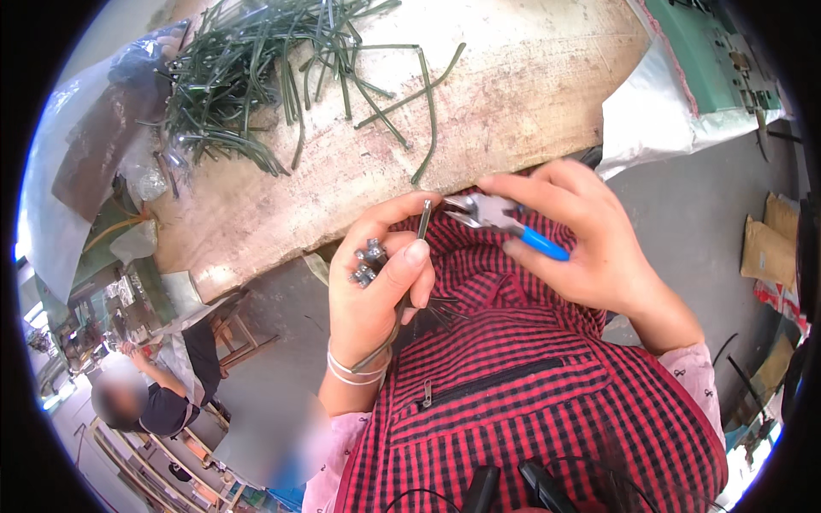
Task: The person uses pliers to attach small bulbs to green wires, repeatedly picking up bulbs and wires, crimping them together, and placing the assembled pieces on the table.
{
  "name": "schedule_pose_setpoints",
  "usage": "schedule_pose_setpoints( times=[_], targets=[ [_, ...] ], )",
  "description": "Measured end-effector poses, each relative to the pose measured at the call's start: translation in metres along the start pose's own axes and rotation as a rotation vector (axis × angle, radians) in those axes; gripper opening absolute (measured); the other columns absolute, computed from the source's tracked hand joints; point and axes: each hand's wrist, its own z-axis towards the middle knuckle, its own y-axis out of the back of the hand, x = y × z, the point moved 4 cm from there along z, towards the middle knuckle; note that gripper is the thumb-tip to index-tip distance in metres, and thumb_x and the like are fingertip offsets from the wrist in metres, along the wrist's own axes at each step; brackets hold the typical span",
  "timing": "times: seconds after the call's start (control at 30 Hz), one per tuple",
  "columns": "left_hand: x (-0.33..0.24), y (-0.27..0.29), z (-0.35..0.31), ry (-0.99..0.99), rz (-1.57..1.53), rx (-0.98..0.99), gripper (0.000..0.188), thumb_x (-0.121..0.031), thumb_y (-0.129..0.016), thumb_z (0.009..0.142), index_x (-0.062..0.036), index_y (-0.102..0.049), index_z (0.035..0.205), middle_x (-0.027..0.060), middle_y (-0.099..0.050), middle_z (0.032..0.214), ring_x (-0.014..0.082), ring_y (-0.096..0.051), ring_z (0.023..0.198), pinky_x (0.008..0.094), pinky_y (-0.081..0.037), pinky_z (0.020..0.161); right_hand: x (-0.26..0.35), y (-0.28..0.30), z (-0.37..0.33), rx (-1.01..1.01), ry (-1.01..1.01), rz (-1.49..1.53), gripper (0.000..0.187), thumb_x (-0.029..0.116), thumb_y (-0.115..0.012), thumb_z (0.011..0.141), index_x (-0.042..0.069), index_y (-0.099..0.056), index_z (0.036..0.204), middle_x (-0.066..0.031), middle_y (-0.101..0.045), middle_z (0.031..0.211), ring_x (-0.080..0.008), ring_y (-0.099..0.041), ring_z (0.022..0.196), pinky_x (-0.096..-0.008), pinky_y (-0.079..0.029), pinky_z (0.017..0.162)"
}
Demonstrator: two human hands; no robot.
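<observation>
My left hand [355,299] pinches a thin dark green wire [423,224] between thumb and forefinger, its shiny tip pointing up. Small silvery metal ends [368,263] stick out between the curled fingers of the same hand, and thin dark strands [446,309] show below it. In my right hand [594,235] are pliers [492,211] with a blue handle. Their jaws are apart and lie just right of the wire's tip, not closed on it. Part of the handles is hidden by my fingers.
A worn pale tabletop [530,77] lies ahead, with a tangled heap of green wires [235,94] at its far left and a few loose ones [428,120]. A green machine [718,60] stands at far right beside white sheeting [646,111]. A person [162,406] sits at lower left.
</observation>
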Motion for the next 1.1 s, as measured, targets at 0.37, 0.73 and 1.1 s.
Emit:
schedule_pose_setpoints(
  times=[0.37, 0.73, 1.1],
  targets=[
    [-0.014, -0.001, -0.003, 0.146, -0.134, 0.026, 0.033, -0.002, -0.061, 0.091, 0.0092, -0.059, 0.121, 0.0001, -0.056, 0.063, 0.005, -0.045, 0.048, 0.0198, -0.031, 0.044, 0.03, 0.007, -0.001, -0.001, 0.139, -0.517, 0.06, 0.005, -0.071, 0.066, 0.02, -0.066, 0.123, -0.0057, -0.051, 0.089, -0.027, -0.054, 0.083, -0.0384, -0.044, 0.068],
    [-0.032, -0.01, 0.001, 0.53, 0.081, 0.431, 0.028, 0.001, -0.07, 0.081, 0.0081, -0.066, 0.109, -0.0013, -0.056, 0.061, 0.003, -0.042, 0.046, 0.0206, -0.026, 0.042, 0.019, 0.037, -0.008, -0.111, 0.724, -0.733, 0.051, 0.015, -0.069, 0.06, 0.026, -0.072, 0.11, -0.0011, -0.048, 0.082, -0.0203, -0.052, 0.074, -0.0294, -0.042, 0.052],
    [-0.035, -0.011, -0.001, 0.492, 0.173, 0.372, 0.023, 0.0, -0.068, 0.088, 0.0045, -0.067, 0.11, -0.0023, -0.056, 0.067, 0.003, -0.045, 0.051, 0.0207, -0.032, 0.045, 0.028, 0.04, 0.0, -0.08, 0.717, -0.845, 0.05, 0.02, -0.069, 0.059, 0.029, -0.071, 0.108, -0.0005, -0.05, 0.083, -0.0177, -0.054, 0.075, -0.0267, -0.042, 0.051]
  ],
)
